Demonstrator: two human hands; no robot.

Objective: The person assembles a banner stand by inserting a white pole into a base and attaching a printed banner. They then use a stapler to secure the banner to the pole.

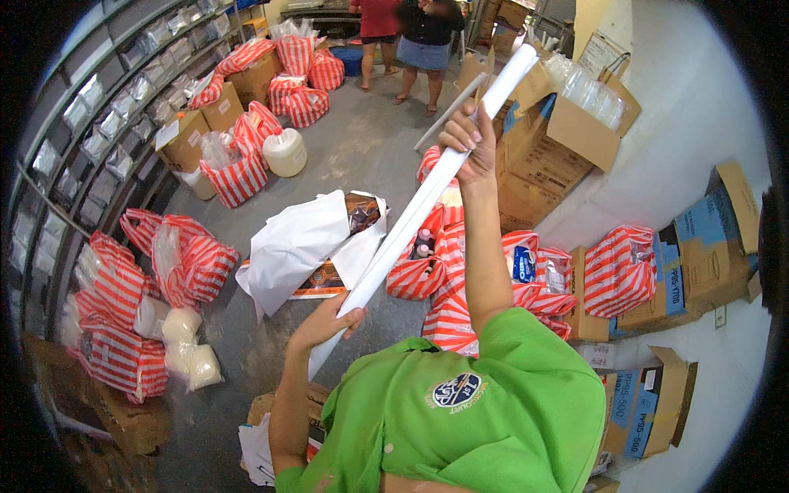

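A long roll of white paper (pixel 412 209) slants across the view, its far end raised to the upper right. My right hand (pixel 471 143) wraps round it near that far end, the arm stretched out. Lower down, my left hand (pixel 327 323) closes round the roll near its other end. Just left of the roll, white paper sheets (pixel 297 232) lie crumpled over something dark and orange on the floor, most of it hidden.
Red-and-white striped bags (pixel 191 260) stand in groups left, right and far. A white jug (pixel 285 153) is at the far left. Cardboard boxes (pixel 538 156) line the right wall, and shelves (pixel 107 123) the left. Two people (pixel 426 39) stand at the back.
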